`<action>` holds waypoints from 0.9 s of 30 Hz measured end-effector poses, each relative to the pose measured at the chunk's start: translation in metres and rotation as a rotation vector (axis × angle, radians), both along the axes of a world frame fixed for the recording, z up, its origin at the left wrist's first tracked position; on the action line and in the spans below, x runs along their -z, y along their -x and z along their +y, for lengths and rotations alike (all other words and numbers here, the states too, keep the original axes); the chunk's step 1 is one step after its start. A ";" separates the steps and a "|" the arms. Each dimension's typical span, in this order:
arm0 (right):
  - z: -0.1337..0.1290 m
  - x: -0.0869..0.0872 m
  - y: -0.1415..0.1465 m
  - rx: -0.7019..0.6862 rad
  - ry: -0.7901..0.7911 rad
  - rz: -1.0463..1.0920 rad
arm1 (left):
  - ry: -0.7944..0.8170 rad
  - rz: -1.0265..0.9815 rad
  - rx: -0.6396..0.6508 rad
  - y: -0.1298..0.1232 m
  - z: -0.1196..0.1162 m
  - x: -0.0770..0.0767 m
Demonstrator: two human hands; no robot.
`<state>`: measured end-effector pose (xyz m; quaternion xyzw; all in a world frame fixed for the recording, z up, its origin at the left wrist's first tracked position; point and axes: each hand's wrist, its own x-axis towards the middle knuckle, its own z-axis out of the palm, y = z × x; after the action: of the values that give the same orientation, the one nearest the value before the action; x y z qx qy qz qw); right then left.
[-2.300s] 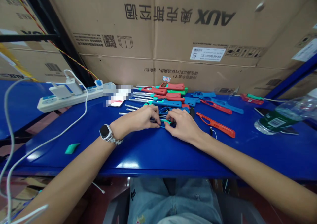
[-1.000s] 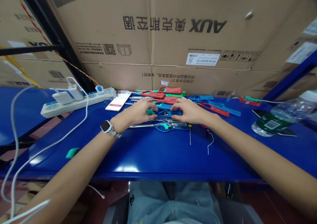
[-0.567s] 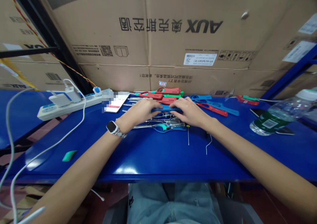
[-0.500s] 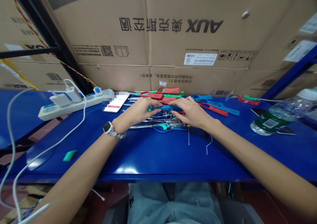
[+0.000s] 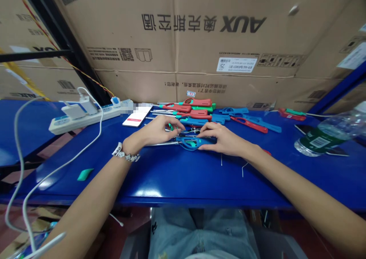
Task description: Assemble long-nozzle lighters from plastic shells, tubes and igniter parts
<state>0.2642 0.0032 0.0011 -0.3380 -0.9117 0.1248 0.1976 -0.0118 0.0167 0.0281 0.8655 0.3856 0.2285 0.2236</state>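
Note:
My right hand (image 5: 221, 139) is closed, thumb and fingers gripping the rear of a blue long-nosed lighter (image 5: 189, 143) low over the table. Its metal barrel points left, and green shows in its trigger loop. My left hand (image 5: 158, 131) curls over the front parts of the lighters beside it, thumb near forefinger; whatever it pinches is hidden. Between the hands lie opened lighter parts (image 5: 194, 130) with thin metal pieces. Just behind, several assembled lighters lie in a row, among them a red lighter (image 5: 197, 114) and a blue lighter (image 5: 194, 121).
Loose blue and red casing halves (image 5: 253, 124) lie to the right, near a plastic bottle (image 5: 320, 139). A phone (image 5: 137, 115) and a power strip (image 5: 77, 121) with cables sit left. A green piece (image 5: 85, 174) lies front left. Cardboard boxes (image 5: 200, 41) stand behind.
My hands have come nearer the front edge, uncovering the row of lighters behind. My right hand now grips the blue lighter at the front. The view has shifted slightly.

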 end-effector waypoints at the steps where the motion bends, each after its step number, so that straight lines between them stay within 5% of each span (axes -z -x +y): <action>1: 0.001 0.002 0.001 0.004 0.011 -0.015 | -0.003 0.008 -0.003 0.002 0.001 0.000; 15: 0.003 0.003 0.004 0.038 0.082 -0.050 | 0.043 0.048 0.066 -0.009 -0.006 0.007; 27: 0.001 0.003 0.000 0.040 0.080 -0.011 | -0.143 0.253 0.061 -0.030 -0.011 0.026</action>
<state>0.2637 0.0045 -0.0016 -0.3646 -0.9001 0.1555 0.1811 0.0177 0.0055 0.0023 0.9124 0.3669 0.1377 0.1180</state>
